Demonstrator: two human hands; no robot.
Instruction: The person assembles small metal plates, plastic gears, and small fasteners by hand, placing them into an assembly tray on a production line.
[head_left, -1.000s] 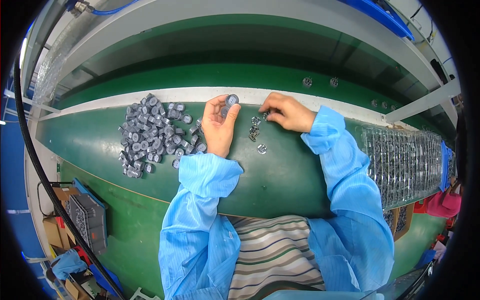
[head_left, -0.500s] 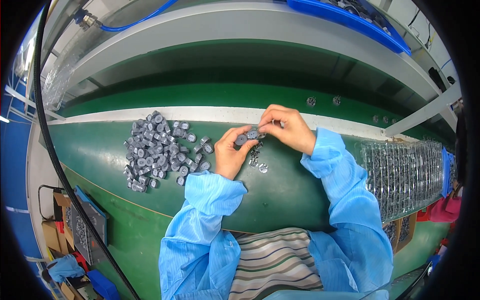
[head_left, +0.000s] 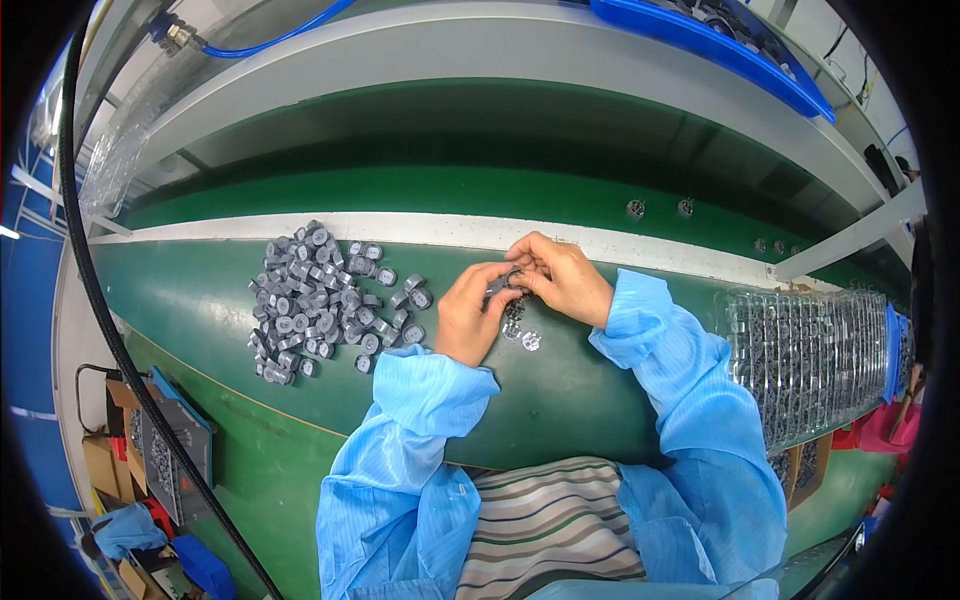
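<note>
Over the green worktop (head_left: pixel 590 400) my two hands meet at one small part. Fingers and thumb of my left hand (head_left: pixel 468 311) are closed on a small dark grey plastic part (head_left: pixel 499 284). My right hand (head_left: pixel 565 282) pinches at the same part from the right; its fingertips partly hide the part, and whether they hold a separate piece I cannot make out. Just below the hands lie several small shiny metal pieces (head_left: pixel 531 341). To the left of my left hand spreads a heap of small round grey plastic parts (head_left: pixel 315 305).
Stacked clear plastic trays (head_left: pixel 800 365) with small parts stand at the right. Beyond the white strip lie a few small metal pieces (head_left: pixel 636 208). A grey shelf beam (head_left: pixel 480 45) crosses above, bearing a blue bin (head_left: pixel 720 50). A black cable (head_left: pixel 110 330) hangs at the left.
My hands have drawn closer together. The right hand has moved slightly left and down, and the grey part has turned, so its round faces no longer show.
</note>
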